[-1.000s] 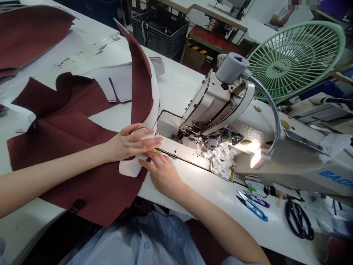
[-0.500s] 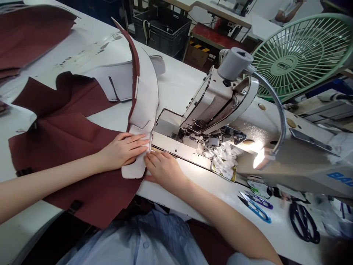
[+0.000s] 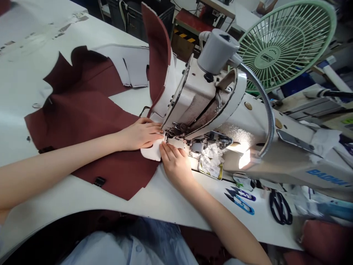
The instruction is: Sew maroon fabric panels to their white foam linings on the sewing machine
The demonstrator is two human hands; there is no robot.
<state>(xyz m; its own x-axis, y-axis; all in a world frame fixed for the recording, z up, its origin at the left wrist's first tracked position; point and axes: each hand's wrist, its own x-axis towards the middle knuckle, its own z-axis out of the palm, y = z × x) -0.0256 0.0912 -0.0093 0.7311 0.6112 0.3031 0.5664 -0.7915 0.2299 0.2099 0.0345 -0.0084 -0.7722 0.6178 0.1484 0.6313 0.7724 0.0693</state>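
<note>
A maroon leather-like panel with white-backed parts lies on the table, its right edge at the sewing machine's needle area. One curved strip, maroon on one face and white on the other, stands up beside the machine head. My left hand lies flat on the panel's white section, fingers stretched toward the needle. Close by on the right, my right hand has its fingers together and bent at the edge of that white section; its thumb is hidden. The seam under the machine's foot is hidden too.
A tin tray of white scraps sits beside the machine. Two thread snippers and black-handled scissors lie to the right. A lit lamp hangs near the needle. Behind stands a green fan. Black clips grip the panel's border.
Both hands have moved the panel right, bringing its white edge from beside the machine to the needle area. The curved strip now stands against the machine head. The camera view has shifted too.
</note>
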